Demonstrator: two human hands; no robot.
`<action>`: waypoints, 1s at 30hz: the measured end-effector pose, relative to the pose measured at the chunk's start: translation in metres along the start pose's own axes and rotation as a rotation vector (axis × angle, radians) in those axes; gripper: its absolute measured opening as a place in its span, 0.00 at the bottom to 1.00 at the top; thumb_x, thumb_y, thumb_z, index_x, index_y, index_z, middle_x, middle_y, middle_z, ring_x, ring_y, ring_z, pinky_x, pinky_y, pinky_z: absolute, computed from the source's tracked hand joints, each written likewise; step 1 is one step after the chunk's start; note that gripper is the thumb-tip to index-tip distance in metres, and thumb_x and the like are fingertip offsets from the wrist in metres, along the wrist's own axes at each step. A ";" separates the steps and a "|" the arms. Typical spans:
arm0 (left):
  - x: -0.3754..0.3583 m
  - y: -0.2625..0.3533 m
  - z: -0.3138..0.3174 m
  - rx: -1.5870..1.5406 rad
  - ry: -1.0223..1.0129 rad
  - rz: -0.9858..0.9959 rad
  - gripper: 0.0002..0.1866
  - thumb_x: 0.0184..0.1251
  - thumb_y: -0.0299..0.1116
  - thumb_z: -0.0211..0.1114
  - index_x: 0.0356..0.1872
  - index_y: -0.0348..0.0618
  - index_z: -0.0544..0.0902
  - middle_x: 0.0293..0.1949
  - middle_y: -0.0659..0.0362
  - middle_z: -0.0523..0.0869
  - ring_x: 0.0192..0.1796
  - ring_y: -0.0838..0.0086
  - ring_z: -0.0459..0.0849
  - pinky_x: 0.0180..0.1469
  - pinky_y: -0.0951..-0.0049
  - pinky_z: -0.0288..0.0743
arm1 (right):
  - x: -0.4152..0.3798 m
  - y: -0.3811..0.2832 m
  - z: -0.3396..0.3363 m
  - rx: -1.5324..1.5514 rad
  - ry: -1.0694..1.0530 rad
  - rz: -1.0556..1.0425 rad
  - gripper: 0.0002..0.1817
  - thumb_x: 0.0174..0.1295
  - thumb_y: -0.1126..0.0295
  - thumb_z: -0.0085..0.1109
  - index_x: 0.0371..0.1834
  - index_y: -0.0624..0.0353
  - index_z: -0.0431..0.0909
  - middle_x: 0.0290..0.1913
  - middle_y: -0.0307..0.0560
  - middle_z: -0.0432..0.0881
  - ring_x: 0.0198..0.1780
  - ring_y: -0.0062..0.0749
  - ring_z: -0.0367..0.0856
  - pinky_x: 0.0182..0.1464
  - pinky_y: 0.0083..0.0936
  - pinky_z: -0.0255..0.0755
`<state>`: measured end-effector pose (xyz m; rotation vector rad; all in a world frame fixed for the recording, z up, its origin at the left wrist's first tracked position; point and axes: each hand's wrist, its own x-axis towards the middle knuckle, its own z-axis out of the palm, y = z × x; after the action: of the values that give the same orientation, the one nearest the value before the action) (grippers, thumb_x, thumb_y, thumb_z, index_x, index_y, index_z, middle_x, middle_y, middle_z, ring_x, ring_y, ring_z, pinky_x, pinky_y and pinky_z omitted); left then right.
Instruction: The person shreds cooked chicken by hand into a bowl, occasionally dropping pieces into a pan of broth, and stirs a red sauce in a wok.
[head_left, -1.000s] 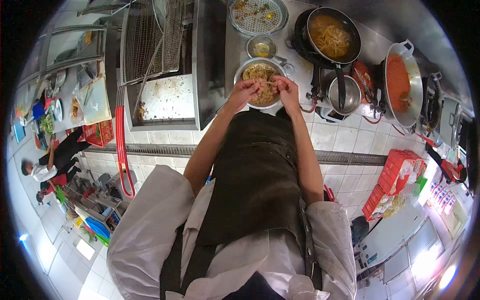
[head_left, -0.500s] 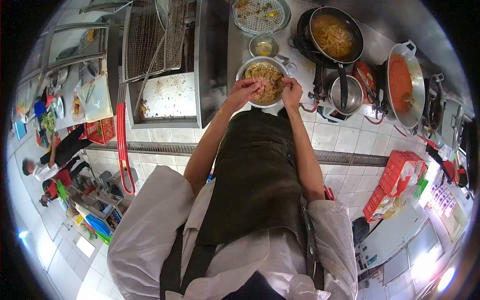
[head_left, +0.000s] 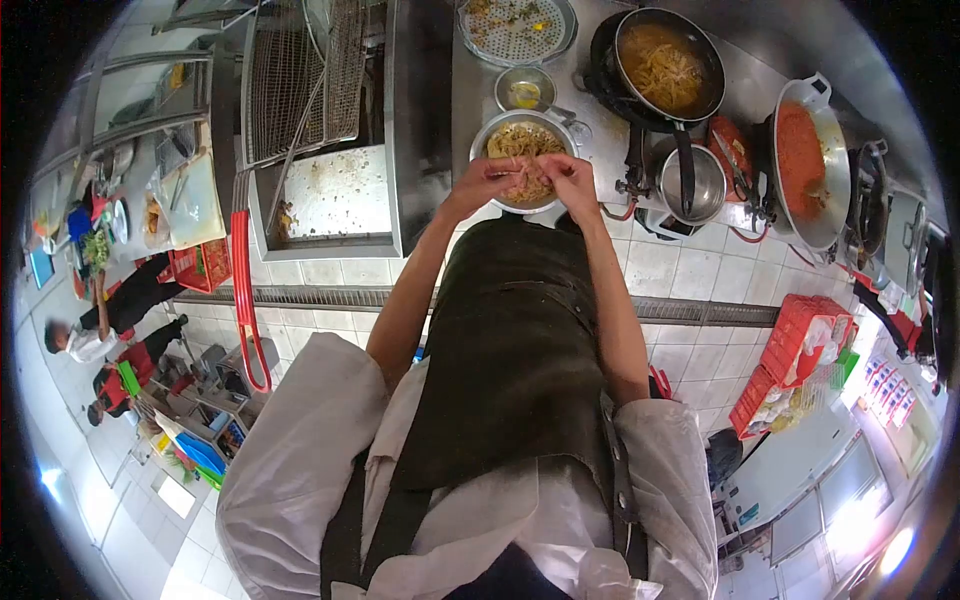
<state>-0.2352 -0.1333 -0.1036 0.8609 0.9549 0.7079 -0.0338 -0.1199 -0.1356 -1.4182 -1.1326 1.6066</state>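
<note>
A round metal bowl (head_left: pixel 481 136) of light-brown shredded food (head_left: pixel 520 140), perhaps meat, stands at the counter's near edge. Over its near side, my left hand (head_left: pixel 482 188) is closed in a pinch on a pale piece of food (head_left: pixel 527 178). My right hand (head_left: pixel 572 184) comes in from the other side, its thumb and fingers pinched at the same piece. The fingertips of both hands nearly meet, and the exact grip is partly hidden. Just behind the bowl is a smaller metal bowl (head_left: pixel 512 84) with something yellow and a utensil in it.
Farther back lies a perforated tray (head_left: pixel 490 45) with scraps. To the right are a black pan (head_left: pixel 690 108) of shreds in liquid, an empty pot (head_left: pixel 708 190) and a wide wok (head_left: pixel 798 125) of red sauce. Left stands a fryer with wire baskets (head_left: pixel 290 80). Other people work far left.
My right hand has moved left and inward over the bowl, so its fingers now meet the piece beside my left hand. My left hand stays nearly in place.
</note>
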 end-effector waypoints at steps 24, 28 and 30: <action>0.019 -0.017 0.001 0.362 0.065 0.070 0.21 0.64 0.30 0.66 0.57 0.32 0.77 0.42 0.57 0.87 0.43 0.81 0.82 0.47 0.77 0.75 | -0.014 -0.015 0.012 -0.122 -0.047 -0.227 0.16 0.61 0.74 0.62 0.53 0.59 0.80 0.36 0.39 0.83 0.35 0.18 0.77 0.38 0.18 0.71; 0.019 -0.015 -0.001 0.367 0.062 -0.001 0.22 0.63 0.30 0.67 0.57 0.31 0.76 0.44 0.56 0.87 0.45 0.80 0.82 0.48 0.78 0.76 | -0.012 -0.007 0.006 -0.362 -0.010 -0.318 0.11 0.62 0.71 0.62 0.47 0.61 0.83 0.34 0.40 0.82 0.34 0.18 0.76 0.38 0.18 0.70; 0.017 -0.012 0.002 0.325 0.110 -0.027 0.21 0.63 0.27 0.65 0.56 0.29 0.76 0.44 0.56 0.86 0.44 0.80 0.82 0.47 0.78 0.76 | -0.012 -0.004 0.008 -0.338 0.032 -0.325 0.10 0.63 0.70 0.62 0.44 0.62 0.83 0.34 0.41 0.82 0.34 0.20 0.77 0.38 0.18 0.71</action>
<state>-0.2245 -0.1257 -0.1196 1.0990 1.1988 0.5892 -0.0397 -0.1305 -0.1271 -1.3713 -1.5798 1.2010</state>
